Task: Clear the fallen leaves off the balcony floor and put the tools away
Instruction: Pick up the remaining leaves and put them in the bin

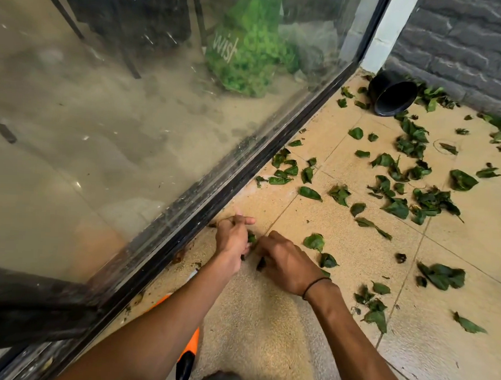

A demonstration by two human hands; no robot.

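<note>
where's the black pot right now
In the head view the black pot lies tipped on its side at the upper right, in the corner where the glass door meets the grey brick wall.

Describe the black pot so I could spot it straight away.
Follow the glass door's dark track to the far corner, where it meets the grey brick wall. There the black pot lies tipped on its side on the tiles, the only round, dark container among scattered green leaves.
</note>
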